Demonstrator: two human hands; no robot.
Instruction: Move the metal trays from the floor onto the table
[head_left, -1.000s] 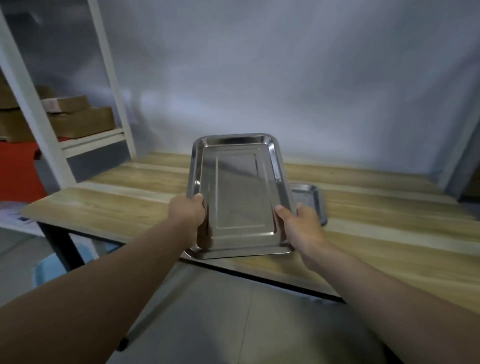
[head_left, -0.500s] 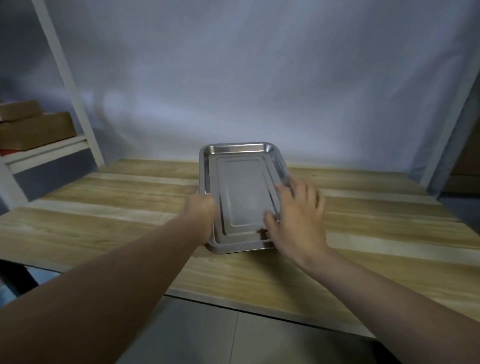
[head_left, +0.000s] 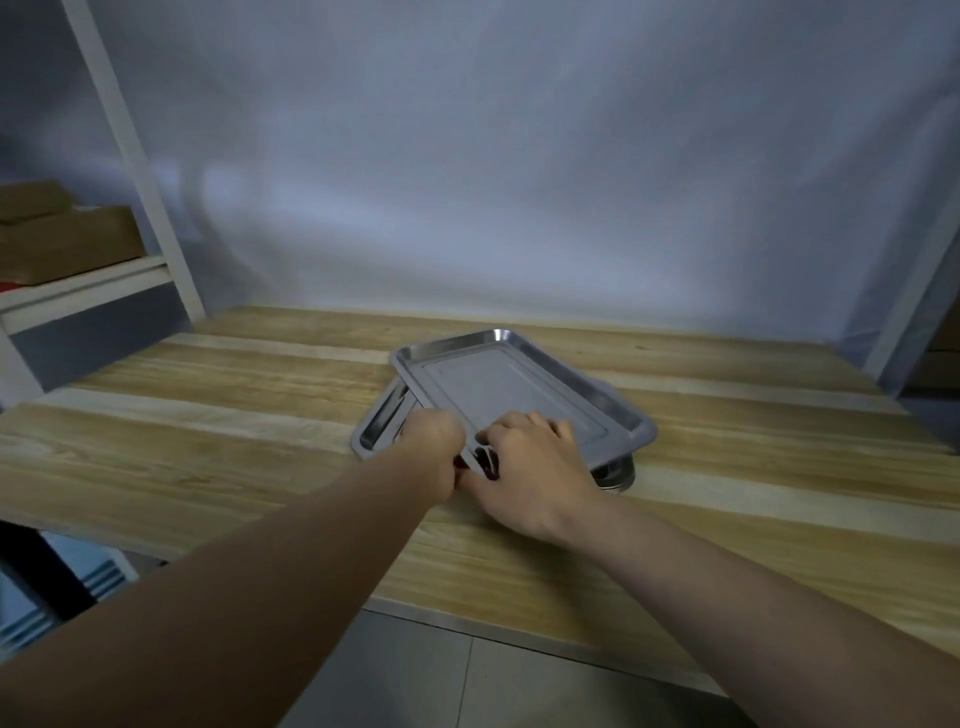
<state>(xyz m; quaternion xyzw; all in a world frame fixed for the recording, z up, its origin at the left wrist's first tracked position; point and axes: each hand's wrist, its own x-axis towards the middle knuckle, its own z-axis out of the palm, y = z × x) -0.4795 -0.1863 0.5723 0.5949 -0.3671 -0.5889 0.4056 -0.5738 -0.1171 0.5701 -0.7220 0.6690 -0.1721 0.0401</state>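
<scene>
A shiny rectangular metal tray (head_left: 519, 384) lies askew on top of a lower metal tray (head_left: 379, 423) on the wooden table (head_left: 208, 415). The lower tray's rim shows at the left, and more stacked rims show under the right corner. My left hand (head_left: 434, 452) is curled into a fist at the top tray's near left edge and grips it. Beside it, my right hand (head_left: 530, 467) holds the near edge, with fingers curled over the rim and thumb below. The near edge of the top tray is hidden by both hands.
A white shelf frame (head_left: 88, 291) stands to the left of the table with cardboard boxes (head_left: 67, 239) on it. A pale wall runs behind the table. Tiled floor (head_left: 415, 675) shows below the table's front edge.
The tray went from held upright in front of the table to lying on the tray on the table, then turned askew. Both hands came together at its near edge.
</scene>
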